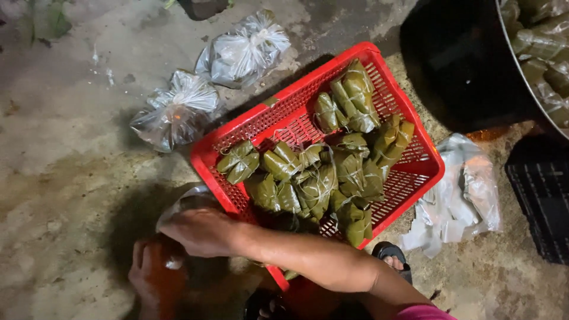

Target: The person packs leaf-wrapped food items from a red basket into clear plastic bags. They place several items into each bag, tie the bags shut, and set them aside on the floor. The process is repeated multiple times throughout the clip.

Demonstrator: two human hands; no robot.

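Note:
A red plastic basket [415, 178] on the concrete ground holds several green leaf-wrapped, string-tied parcels [314, 178]. My right arm reaches across the basket's near corner to the left. My right hand [198, 232] is closed on the top of a clear plastic bag [185, 202] beside the basket. My left hand [148, 278] sits just below it in shadow, with curled fingers against the bag's lower part. Whether it grips anything is unclear.
Two tied clear plastic bags [243, 50] [175, 109] lie on the ground beyond the basket. A large metal pot [536, 65] of wrapped parcels stands top right, above a black crate [542, 195]. Crumpled plastic [462, 201] lies right of the basket. A sandalled foot [391, 258] is near the basket.

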